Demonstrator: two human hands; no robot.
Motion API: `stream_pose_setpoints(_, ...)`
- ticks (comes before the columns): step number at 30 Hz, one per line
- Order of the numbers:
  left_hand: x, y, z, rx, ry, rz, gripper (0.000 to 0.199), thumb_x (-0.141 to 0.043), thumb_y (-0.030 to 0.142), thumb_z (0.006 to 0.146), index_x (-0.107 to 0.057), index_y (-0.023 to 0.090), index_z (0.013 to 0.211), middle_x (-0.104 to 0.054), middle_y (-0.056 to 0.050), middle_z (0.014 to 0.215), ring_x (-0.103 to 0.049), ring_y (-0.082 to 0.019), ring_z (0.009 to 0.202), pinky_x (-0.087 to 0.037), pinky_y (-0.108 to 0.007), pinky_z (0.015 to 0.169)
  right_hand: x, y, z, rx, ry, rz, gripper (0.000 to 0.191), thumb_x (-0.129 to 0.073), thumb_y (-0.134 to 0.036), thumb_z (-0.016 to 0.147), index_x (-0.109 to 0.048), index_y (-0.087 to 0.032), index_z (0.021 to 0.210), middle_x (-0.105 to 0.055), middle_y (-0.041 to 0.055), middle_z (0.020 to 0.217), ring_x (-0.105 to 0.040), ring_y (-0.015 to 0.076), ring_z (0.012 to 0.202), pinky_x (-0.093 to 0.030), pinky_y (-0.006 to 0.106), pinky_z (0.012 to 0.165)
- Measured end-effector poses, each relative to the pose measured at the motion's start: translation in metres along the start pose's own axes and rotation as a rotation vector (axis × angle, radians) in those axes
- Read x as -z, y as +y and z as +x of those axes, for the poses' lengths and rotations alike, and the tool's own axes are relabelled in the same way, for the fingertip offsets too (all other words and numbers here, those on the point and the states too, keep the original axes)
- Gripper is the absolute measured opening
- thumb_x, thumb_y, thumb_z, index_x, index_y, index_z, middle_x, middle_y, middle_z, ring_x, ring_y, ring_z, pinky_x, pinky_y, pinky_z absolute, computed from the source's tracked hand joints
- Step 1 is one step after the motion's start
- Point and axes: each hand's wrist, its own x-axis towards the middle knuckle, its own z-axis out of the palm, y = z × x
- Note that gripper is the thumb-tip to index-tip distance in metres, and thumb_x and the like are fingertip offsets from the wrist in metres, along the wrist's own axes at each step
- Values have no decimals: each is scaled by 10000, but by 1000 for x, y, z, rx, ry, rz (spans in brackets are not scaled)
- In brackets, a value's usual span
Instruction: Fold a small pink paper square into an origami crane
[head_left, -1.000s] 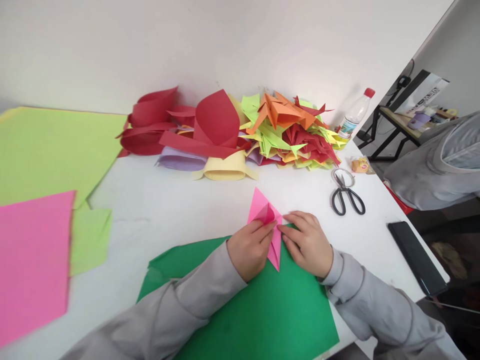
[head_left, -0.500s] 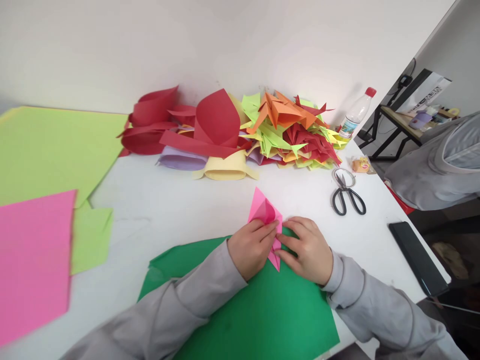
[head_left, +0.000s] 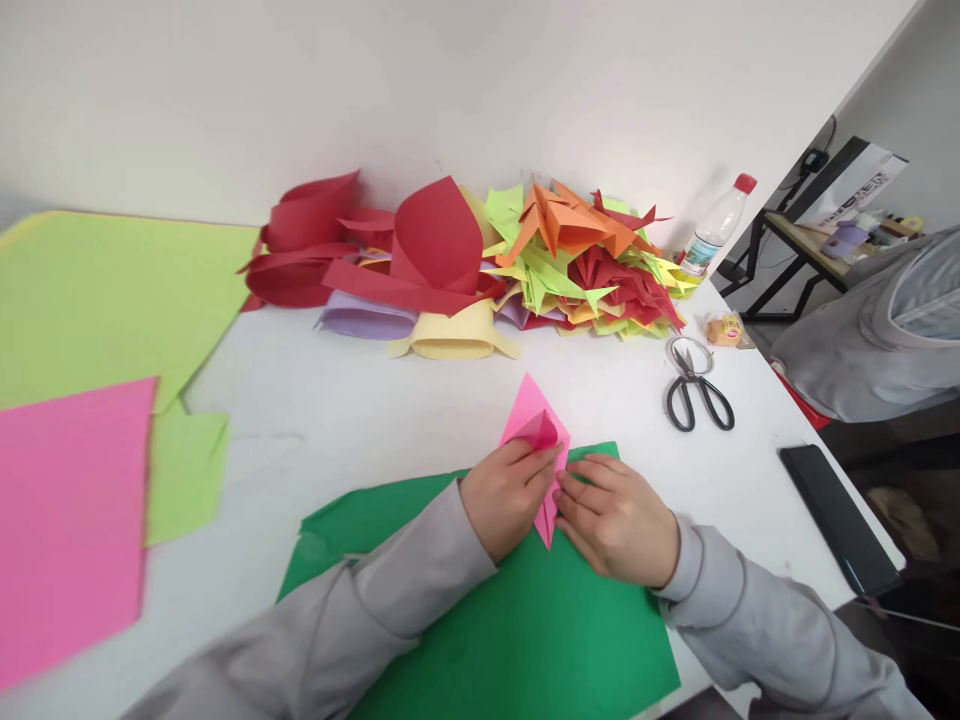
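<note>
A folded pink paper (head_left: pixel 529 400), shaped like a narrow diamond with a raised flap, lies over the far edge of a green sheet (head_left: pixel 517 640). My left hand (head_left: pixel 510 492) covers its left side, fingers closed on the flap and the middle. From the right, my right hand (head_left: pixel 616 515) has its fingertips pressed together at the paper's right edge. The fingers of both hands nearly meet on the paper and hide part of its folds.
Black-handled scissors (head_left: pixel 697 395) and a phone-like black slab (head_left: pixel 836 515) lie to the right. Red paper shapes (head_left: pixel 439 240) and folded paper pieces (head_left: pixel 559 225) are heaped along the wall beside a bottle (head_left: pixel 712 230). Pink sheets (head_left: pixel 71 520) lie left. A person (head_left: pixel 885 330) is at right.
The pink paper has turned slightly, its top tip shifting right and its lower tip left. My right hand has moved a little right and down, its fingers drawn closer together.
</note>
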Motion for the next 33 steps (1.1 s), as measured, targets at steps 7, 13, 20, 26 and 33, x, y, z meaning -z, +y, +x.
stream_pose_setpoints(7,9,2,10,-7,32,18,321,-414,65,924,-686,95,757,-742,-131,905,-679,-200,835,-545,-343,709,6,-9,1,120,7,129,169,-553,-216,882,-685,-128,823,-723,73,807,-617,198,787,-497,353,680)
stream_pose_setpoints(13,8,-1,4,19,-9,-57,311,-387,23,867,-684,65,950,-728,-164,973,-670,-206,814,-563,-354,722,4,7,-2,-125,75,113,168,-527,-139,878,-680,-119,943,-719,94,868,-619,214,893,-507,364,755)
stream_pose_setpoints(20,3,-1,0,58,66,-106,289,-405,61,866,-688,82,922,-725,-156,972,-661,-208,829,-565,-351,746,-2,17,-7,-142,-37,98,231,-518,-183,897,-680,-141,1056,-675,132,1091,-551,259,1085,-493,428,876)
stream_pose_setpoints(26,1,0,-3,93,68,-172,275,-419,141,891,-670,84,987,-721,-147,982,-658,-217,858,-554,-362,759,-7,10,-8,-232,-11,76,228,-631,-374,866,-703,-174,949,-677,107,1097,-552,268,1066,-481,433,877)
stream_pose_setpoints(33,2,3,-4,119,28,-167,294,-441,217,903,-656,57,1023,-713,-160,1004,-653,-249,888,-549,-389,795,-6,1,-4,-297,-25,95,431,-643,-530,816,-667,-138,992,-646,154,1092,-547,293,1054,-474,458,864)
